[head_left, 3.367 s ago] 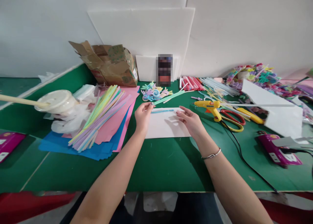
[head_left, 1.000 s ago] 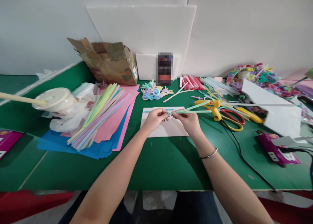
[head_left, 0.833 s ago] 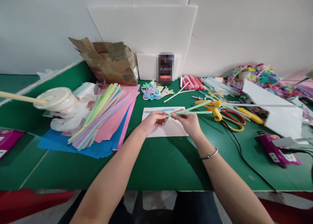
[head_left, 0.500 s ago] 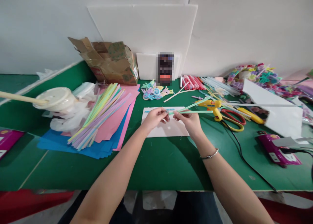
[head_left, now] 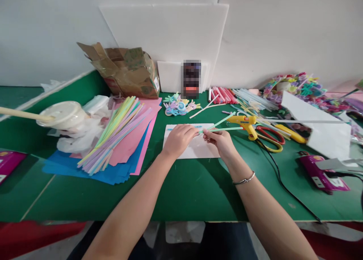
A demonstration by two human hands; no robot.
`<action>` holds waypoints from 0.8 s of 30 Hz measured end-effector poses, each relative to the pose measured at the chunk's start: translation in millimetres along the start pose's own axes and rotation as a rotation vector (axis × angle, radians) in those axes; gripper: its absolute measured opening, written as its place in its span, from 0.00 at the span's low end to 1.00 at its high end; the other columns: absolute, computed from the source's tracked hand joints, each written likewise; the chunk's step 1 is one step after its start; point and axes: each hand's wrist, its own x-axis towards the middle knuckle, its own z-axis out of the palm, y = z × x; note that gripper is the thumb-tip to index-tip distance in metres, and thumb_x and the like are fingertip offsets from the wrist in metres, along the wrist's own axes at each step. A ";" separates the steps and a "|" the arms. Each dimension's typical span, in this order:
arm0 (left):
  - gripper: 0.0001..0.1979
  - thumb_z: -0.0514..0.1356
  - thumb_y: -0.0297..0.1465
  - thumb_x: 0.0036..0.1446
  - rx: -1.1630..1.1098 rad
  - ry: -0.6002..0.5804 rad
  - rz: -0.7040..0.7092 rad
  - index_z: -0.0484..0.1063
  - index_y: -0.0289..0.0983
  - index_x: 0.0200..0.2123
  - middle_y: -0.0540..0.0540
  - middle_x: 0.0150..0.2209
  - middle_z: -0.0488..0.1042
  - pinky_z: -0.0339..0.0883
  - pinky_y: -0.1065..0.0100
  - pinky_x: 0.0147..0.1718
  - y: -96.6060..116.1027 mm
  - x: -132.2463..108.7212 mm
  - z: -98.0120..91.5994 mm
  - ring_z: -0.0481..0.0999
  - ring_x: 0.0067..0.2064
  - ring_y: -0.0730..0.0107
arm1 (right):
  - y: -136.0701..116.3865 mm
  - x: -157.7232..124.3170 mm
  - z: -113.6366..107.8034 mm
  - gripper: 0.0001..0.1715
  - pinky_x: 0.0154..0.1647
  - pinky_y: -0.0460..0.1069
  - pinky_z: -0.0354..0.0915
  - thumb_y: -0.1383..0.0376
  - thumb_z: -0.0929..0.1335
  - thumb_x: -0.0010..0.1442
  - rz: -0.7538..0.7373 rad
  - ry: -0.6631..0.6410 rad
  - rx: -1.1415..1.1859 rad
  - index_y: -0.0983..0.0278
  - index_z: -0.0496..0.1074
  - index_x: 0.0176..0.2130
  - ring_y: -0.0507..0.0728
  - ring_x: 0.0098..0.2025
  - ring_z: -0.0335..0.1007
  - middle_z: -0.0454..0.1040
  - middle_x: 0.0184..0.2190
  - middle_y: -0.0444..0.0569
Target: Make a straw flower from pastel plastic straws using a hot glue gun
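A light green pipe cleaner [head_left: 232,129], folded into two legs that fan out to the right, is held between my hands. My left hand [head_left: 179,139] is closed over its bent end, the back of the hand turned up and hiding the fingertips. Thumb and fingers of my right hand [head_left: 219,139] pinch the legs close beside it. Both hands are above a white board [head_left: 197,152] lying on the green table [head_left: 198,192]. Just right of the pipe cleaner's tips lies a yellow glue gun [head_left: 244,120].
Pipe cleaners [head_left: 113,135] lie bundled on coloured sheets [head_left: 113,176] at left, near a lidded tub [head_left: 61,114]. Curled pipe-cleaner shapes [head_left: 180,106] and a propped phone [head_left: 191,78] are behind the board. Scissors [head_left: 272,139], a black cord [head_left: 279,173] and a purple power strip [head_left: 320,173] occupy the right.
My left hand has rolled over, its back now upward and covering the bend. The pipe cleaner's legs have shifted slightly left, and my right-hand fingers have curled in.
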 end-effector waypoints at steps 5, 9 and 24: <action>0.09 0.51 0.29 0.64 -0.067 -0.056 -0.079 0.70 0.36 0.34 0.47 0.31 0.76 0.62 0.67 0.35 -1.3 -0.8 3.9 0.73 0.35 0.68 | -1.2 -0.2 0.1 0.21 0.27 0.48 0.59 0.51 0.77 0.33 -0.036 -0.018 -0.048 0.65 0.73 0.16 0.50 0.22 0.63 0.71 0.18 0.47; 0.10 0.50 0.27 0.64 -0.257 -0.122 -0.228 0.70 0.38 0.33 0.49 0.31 0.75 0.63 0.68 0.35 -0.3 -0.1 4.8 0.73 0.35 0.69 | -3.3 -0.9 0.0 0.21 0.28 0.49 0.60 0.50 0.76 0.35 -0.112 -0.017 -0.121 0.64 0.72 0.16 0.51 0.22 0.63 0.71 0.17 0.46; 0.09 0.57 0.31 0.52 -1.301 -0.271 -1.003 0.65 0.36 0.21 0.53 0.22 0.65 0.65 0.70 0.31 2.9 9.2 4.5 0.67 0.25 0.77 | -0.9 0.3 -0.3 0.20 0.31 0.51 0.65 0.50 0.75 0.38 -0.268 -0.023 -0.177 0.62 0.72 0.18 0.54 0.25 0.69 0.73 0.19 0.47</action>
